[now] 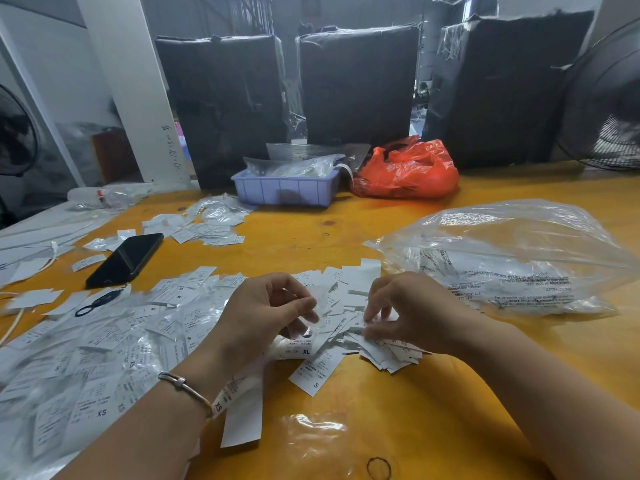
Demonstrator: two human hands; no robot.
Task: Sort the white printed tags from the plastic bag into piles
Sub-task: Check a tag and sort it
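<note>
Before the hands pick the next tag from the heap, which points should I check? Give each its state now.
1. Right hand pinches tags in the loose heap: ok.
2. Left hand holds only one tag: cannot tell, its fingers curl over the heap.
3. Size letters readable, for example the XL tag: ok.
4. Piles kept apart: not ok, the tags at left overlap.
5. Plastic bag within reach at right: ok.
6. Phone clear of the tags: not ok, tags lie around it.

white printed tags [332,327] heaped loosely on table, clear plastic bag [512,258] crumpled beside
</note>
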